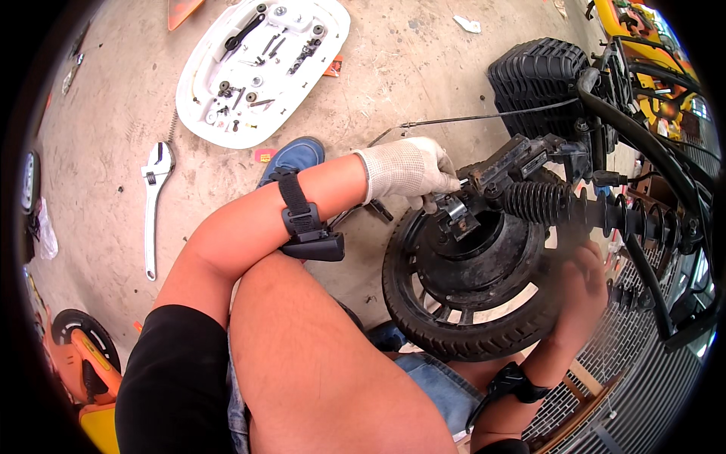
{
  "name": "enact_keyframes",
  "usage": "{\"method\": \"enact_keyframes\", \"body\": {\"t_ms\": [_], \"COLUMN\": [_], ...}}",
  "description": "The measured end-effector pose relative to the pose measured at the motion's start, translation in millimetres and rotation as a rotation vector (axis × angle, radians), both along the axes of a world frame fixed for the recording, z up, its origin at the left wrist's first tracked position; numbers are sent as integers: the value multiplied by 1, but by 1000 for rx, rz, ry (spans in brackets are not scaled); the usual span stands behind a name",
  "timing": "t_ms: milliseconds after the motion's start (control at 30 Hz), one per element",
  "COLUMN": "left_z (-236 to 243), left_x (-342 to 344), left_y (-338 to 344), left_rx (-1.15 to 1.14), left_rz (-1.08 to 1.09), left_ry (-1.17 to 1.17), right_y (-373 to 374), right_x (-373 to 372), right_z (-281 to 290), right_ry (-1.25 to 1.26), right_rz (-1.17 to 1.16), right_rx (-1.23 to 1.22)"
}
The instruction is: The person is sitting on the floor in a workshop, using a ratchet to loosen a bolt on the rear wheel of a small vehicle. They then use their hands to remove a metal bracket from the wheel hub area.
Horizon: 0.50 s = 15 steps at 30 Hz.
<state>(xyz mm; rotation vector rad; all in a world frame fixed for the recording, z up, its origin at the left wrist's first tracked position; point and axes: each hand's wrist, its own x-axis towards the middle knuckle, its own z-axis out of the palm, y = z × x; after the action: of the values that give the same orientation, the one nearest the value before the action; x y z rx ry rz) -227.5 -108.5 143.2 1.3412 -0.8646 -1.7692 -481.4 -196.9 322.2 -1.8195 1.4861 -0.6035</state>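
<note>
My left hand [416, 170], in a pale knit glove, reaches over the wheel. Its fingers are pinched together beside a small metal bracket [456, 212] above the hub; what lies between them is too small to make out. Below the bracket is the black wheel [469, 333], with a knobbly tyre and a wide hub motor [478, 261]. A black coil-spring shock absorber [529, 200] runs from near the bracket to the dark frame [650, 125]. My right hand [581, 284] is at the wheel's right side, next to the tyre. A blur hides its fingers.
A white tub [253, 125] at the upper left holds bolts, washers and other small parts. An adjustable wrench [153, 204] lies on the concrete floor. A black cable [484, 117] stretches toward a ribbed black box [537, 83]. An orange-yellow machine [94, 371] stands lower left.
</note>
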Motion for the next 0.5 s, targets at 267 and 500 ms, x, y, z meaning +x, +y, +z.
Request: {"method": "enact_keyframes", "body": {"t_ms": [267, 500], "left_z": [-4, 14], "left_x": [-1, -8], "left_y": [1, -5], "left_rx": [-27, -71], "left_rz": [27, 1], "left_ry": [8, -257], "right_y": [0, -2], "right_x": [0, -2], "right_z": [-1, -2], "right_ry": [-5, 0], "right_rz": [-13, 9], "right_rx": [-5, -8]}}
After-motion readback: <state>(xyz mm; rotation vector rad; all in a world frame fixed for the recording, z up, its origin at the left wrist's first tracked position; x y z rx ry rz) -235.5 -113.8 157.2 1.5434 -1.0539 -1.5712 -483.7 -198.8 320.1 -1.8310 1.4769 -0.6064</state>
